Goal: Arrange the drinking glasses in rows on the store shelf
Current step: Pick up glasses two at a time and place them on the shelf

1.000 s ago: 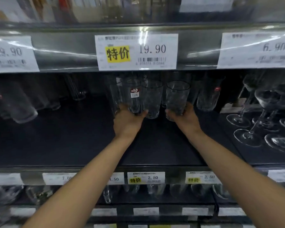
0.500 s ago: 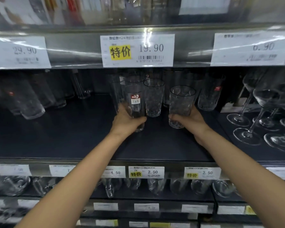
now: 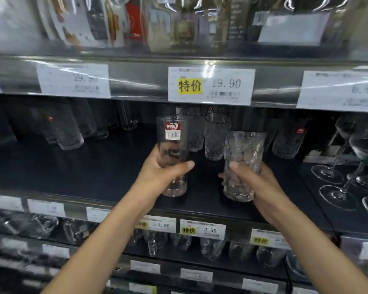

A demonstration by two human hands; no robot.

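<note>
Behind smooth glass [image 3: 174,145] and textured glass [image 3: 243,147]: two tumblers [image 3: 216,139]; stemware [image 3: 337,197] right.

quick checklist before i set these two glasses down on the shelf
1. Left hand wrapped round the labelled glass: ok.
2. Right hand wrapped round the patterned glass: ok.
3. The two held glasses apart from each other: ok.
4. Bare shelf in front of the back-row glasses: ok.
5. Held glasses' bases touching the shelf: cannot tell.
6. Stemmed glasses apart from the right hand: ok.
</note>
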